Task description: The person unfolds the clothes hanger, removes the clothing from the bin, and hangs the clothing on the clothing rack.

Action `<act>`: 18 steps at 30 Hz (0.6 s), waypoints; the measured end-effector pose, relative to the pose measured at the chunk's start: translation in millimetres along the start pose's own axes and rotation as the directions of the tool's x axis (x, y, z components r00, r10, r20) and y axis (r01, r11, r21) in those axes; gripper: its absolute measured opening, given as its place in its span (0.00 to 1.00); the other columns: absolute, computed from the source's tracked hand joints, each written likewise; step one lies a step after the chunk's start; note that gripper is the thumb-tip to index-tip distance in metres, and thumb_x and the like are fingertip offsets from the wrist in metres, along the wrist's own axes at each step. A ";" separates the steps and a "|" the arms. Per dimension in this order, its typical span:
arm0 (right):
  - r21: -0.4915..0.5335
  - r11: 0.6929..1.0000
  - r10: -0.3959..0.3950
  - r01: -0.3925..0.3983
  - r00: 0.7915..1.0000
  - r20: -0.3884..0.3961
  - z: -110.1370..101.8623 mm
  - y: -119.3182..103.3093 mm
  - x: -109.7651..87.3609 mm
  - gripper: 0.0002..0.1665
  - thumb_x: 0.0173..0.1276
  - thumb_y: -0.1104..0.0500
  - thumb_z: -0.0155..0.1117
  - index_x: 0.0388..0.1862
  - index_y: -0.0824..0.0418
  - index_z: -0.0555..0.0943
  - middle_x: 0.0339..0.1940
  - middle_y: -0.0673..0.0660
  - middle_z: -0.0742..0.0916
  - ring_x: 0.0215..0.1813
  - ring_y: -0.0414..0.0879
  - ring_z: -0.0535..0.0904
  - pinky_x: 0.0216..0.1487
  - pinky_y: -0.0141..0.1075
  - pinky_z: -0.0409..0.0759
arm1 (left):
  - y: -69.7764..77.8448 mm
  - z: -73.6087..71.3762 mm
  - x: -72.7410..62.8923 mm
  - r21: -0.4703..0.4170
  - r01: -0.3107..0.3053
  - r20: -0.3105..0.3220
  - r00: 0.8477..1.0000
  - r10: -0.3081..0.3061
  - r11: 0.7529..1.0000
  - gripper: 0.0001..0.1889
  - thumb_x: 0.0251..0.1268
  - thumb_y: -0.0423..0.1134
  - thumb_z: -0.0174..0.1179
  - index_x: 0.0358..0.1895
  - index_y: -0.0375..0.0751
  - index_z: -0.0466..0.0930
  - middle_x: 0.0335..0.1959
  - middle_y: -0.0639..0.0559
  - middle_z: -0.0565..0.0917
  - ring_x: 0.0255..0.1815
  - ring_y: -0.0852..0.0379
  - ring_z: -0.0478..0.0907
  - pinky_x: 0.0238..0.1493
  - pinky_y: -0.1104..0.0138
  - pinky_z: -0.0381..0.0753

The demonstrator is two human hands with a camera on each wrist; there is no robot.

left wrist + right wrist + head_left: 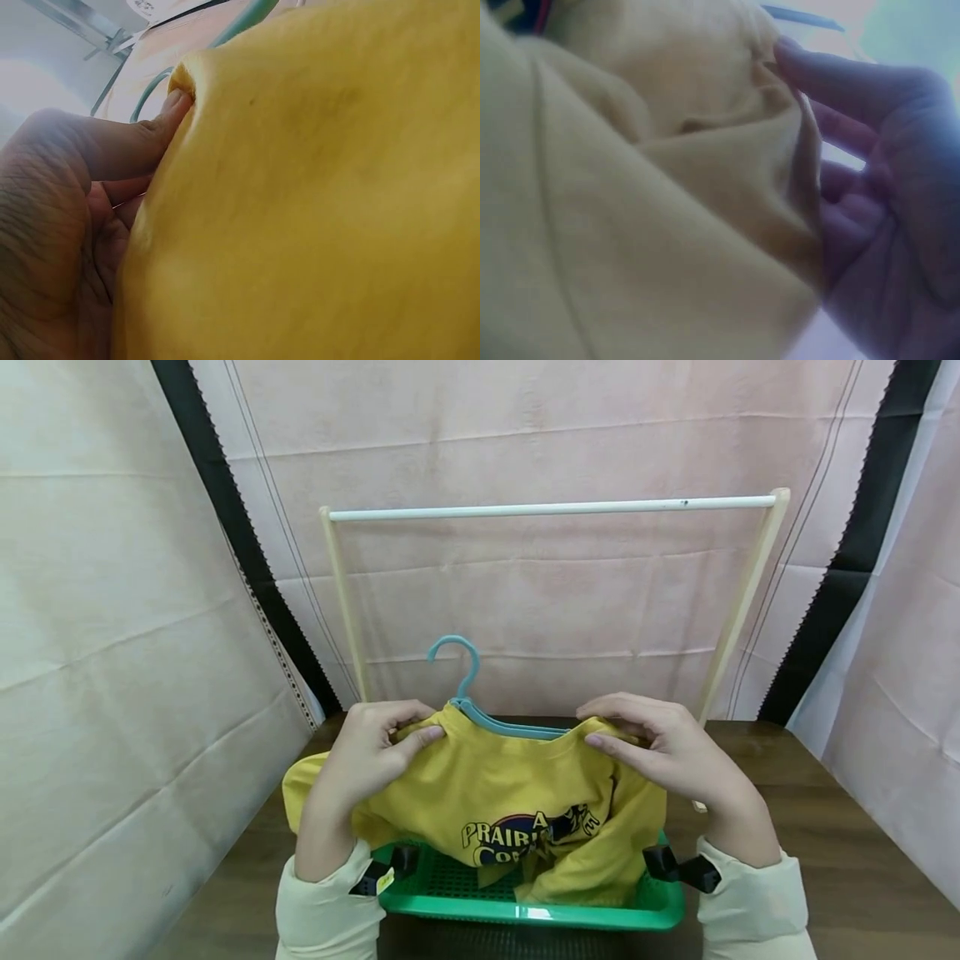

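A yellow T-shirt (427, 785) with dark printed lettering hangs over a light blue hanger (469, 672), whose hook rises above the collar. My left hand (371, 747) pinches the shirt at its left shoulder; in the left wrist view the thumb (169, 112) presses into the yellow cloth. My right hand (667, 747) pinches the right shoulder, with the thumb in front and the fingers behind. Folds of cloth (720, 165) gather beside that hand in the right wrist view. Most of the hanger's bar is hidden inside the shirt. The lower part of the shirt bunches over a green basket (450, 906).
Behind the basket stands a white rack with a horizontal rod (555, 510) and two side posts. The brown wooden table (817, 860) extends to both sides. Pale fabric walls (135, 610) with black strips surround it.
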State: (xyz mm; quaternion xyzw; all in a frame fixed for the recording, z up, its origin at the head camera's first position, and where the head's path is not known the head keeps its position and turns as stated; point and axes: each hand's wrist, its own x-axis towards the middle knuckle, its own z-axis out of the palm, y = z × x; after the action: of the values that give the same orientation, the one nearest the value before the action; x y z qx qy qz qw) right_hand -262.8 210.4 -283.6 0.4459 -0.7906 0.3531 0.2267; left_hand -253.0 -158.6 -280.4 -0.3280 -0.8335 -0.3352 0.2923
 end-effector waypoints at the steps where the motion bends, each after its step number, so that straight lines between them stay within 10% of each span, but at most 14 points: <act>1: 0.002 1.000 0.006 -0.006 1.000 0.001 -2.0 0.4 -1.0 0.21 0.68 0.67 0.69 0.55 0.47 0.84 0.54 0.45 0.86 0.48 0.39 0.84 0.43 0.28 0.81 | -0.3 0.1 0.2 -0.002 -0.002 -0.005 1.000 0.002 1.000 0.04 0.67 0.38 0.68 0.36 0.55 0.88 0.30 0.67 0.85 0.25 0.63 0.75 0.29 0.68 0.74; 12: 0.036 0.991 0.132 -0.131 0.991 -0.034 -15.0 4.2 -13.5 0.28 0.71 0.68 0.66 0.67 0.52 0.77 0.63 0.50 0.82 0.58 0.43 0.83 0.51 0.30 0.81 | 0.1 -1.9 -0.7 -0.001 -0.015 -0.034 0.999 0.015 1.000 0.04 0.67 0.38 0.68 0.36 0.54 0.89 0.32 0.67 0.85 0.26 0.64 0.76 0.29 0.68 0.75; 18: -0.067 0.975 0.211 -0.214 0.977 -0.038 -24.6 7.5 -21.6 0.13 0.71 0.63 0.67 0.50 0.48 0.86 0.39 0.44 0.89 0.35 0.37 0.83 0.37 0.27 0.80 | -2.1 -2.1 0.2 0.000 -0.029 -0.048 0.998 0.029 1.000 0.03 0.67 0.38 0.68 0.37 0.54 0.88 0.32 0.66 0.86 0.26 0.64 0.76 0.29 0.69 0.74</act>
State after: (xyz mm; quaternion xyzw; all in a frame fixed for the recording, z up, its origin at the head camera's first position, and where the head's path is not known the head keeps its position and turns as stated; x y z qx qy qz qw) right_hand -257.4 243.6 -285.0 0.3450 -0.8422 0.3538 0.2156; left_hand -254.1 -161.3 -279.8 -0.3320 -0.8211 -0.3391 0.3171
